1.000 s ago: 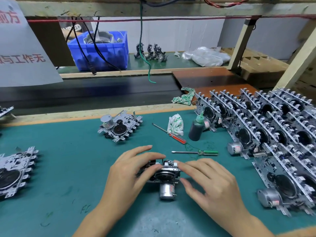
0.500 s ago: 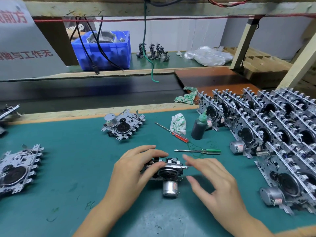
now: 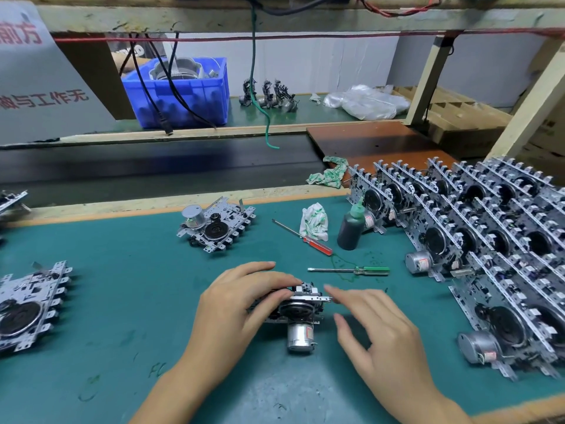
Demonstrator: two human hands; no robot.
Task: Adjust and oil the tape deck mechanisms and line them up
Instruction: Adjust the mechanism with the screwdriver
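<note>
A tape deck mechanism (image 3: pixel 298 307) is gripped by the left hand (image 3: pixel 235 304) at the middle of the green mat (image 3: pixel 122 301); the right hand (image 3: pixel 382 335) is held just beside it, fingers loose, grasping nothing. Two screwdrivers (image 3: pixel 351 269) and an oil bottle (image 3: pixel 351 228) are laid beyond. Many finished mechanisms (image 3: pixel 489 228) are lined up at right; three loose ones (image 3: pixel 215 224) appear left to do

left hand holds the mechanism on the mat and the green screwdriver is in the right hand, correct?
Not quite. In the head view the green screwdriver lies on the mat; the right hand is empty. The left hand does hold the mechanism.
</note>
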